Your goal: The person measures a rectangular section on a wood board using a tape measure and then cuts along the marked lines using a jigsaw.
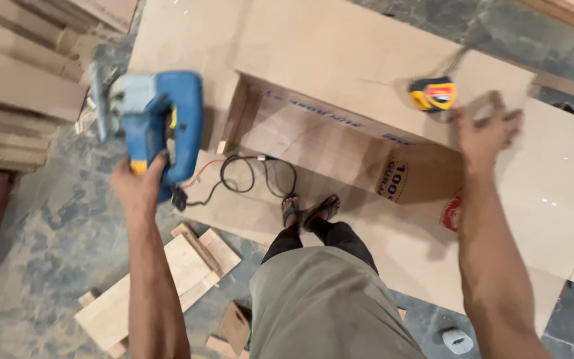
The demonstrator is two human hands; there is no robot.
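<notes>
**Entry: person standing over plywood box, saw in left hand**

Landmark: the open plywood box (340, 143) lying on the floor, its open side facing up and toward the viewer.

- Left hand (139, 186): closed around the handle of a blue circular saw (157, 119). The saw is held up in the air, off to the left of the box, blade end pointing away from the person. Grip is a full wrap; fingers hidden behind the handle.
- Black power cord (254, 176) trails from the saw and coils on the sheet just in front of the box.
- Right hand (483, 133): raised at the right end of the box, fingers spread wide. A small brownish piece (483, 106) shows at the fingertips; motion blur, so cannot tell if it is gripped or merely touched.
- Yellow tape measure (434, 93) rests on the top panel of the box, just left of the right hand.
- Person's sandalled foot (310, 211) stands on the plywood sheet (553, 199) directly in front of the box.
- Offcut boards (167, 279) lie on the stone floor, in front and to the left of the box, below the left forearm.
- Stacked timber (14, 86) sits well to the left of the box.
</notes>
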